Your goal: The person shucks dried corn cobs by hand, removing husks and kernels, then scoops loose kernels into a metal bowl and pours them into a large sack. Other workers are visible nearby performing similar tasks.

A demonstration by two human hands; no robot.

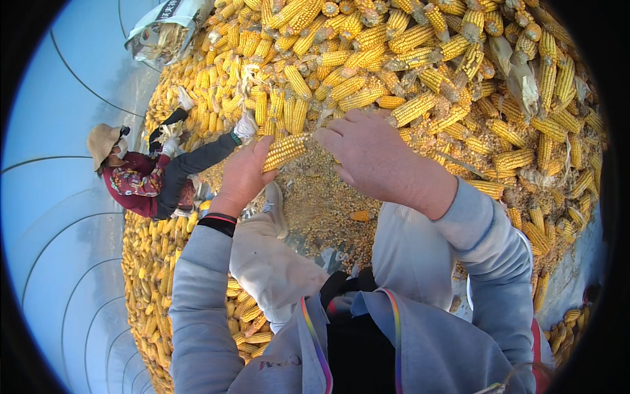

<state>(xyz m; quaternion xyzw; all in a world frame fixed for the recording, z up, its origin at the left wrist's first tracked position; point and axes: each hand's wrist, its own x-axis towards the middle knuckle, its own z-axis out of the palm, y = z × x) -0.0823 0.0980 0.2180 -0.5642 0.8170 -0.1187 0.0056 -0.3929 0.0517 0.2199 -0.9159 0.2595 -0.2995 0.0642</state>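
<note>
My left hand is closed round a yellow corn cob, held level above the floor between my knees. The cob's pale tip points right. Just beside that tip is my right hand, its back turned up and its fingers curled. What those fingers hold, if anything, is hidden beneath them. Loose kernels cover the floor below. A short piece of cob lies among them, close to my right knee.
A large heap of corn cobs rises ahead and to the right. More cobs lie to the left. A person in a hat and white gloves sits at the left. Behind them stands a white sack with dry husks, near the blue plastic wall.
</note>
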